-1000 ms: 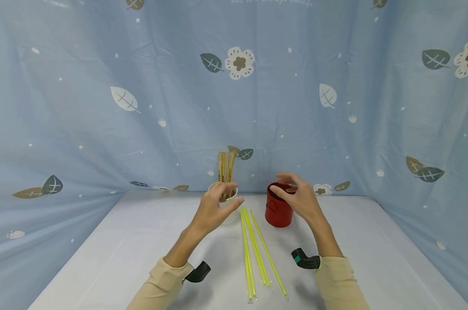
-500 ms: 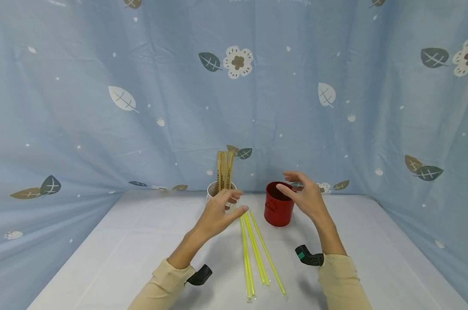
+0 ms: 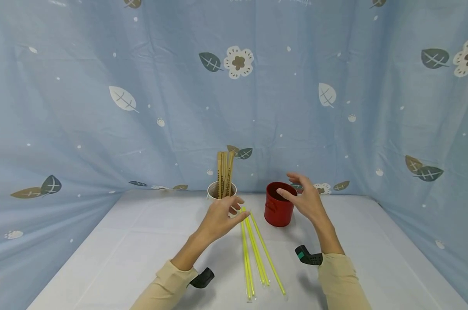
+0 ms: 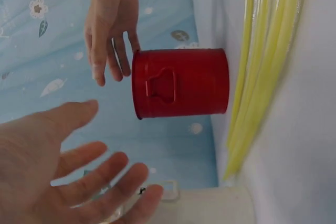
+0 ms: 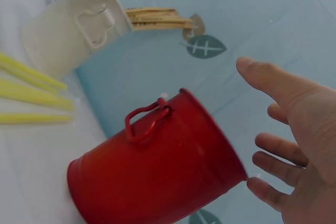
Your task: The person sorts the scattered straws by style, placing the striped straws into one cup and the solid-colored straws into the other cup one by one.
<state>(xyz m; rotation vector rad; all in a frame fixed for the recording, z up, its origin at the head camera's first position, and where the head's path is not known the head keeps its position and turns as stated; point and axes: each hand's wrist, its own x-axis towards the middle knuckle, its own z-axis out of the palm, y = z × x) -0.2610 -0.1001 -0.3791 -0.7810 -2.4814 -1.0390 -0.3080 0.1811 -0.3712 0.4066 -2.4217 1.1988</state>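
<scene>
My left hand [image 3: 219,218] hovers in front of the white bucket [image 5: 63,40], fingers loosely bent and apart, holding nothing. Several narrow brown paper-wrapped sticks [image 3: 224,172] with dark print stand upright in that bucket. My right hand [image 3: 308,201] is at the right side of the red bucket [image 3: 277,213], fingers spread and relaxed; in the right wrist view a fingertip is at or close to the rim, and whether it touches I cannot tell. On the table between the hands lie several yellow straw-like sticks [image 3: 260,254] in clear wrappers. The left hand partly hides the white bucket.
A white cloth covers the table [image 3: 141,258]. Behind its far edge hangs a blue curtain [image 3: 179,107] printed with leaves and flowers. Black wrist devices sit at the cuffs of both beige sleeves [image 3: 168,284].
My left hand has come down and slightly right, away from the white bucket's rim. My right hand has drawn right from above the red bucket's opening. Both buckets and the sticks stay put.
</scene>
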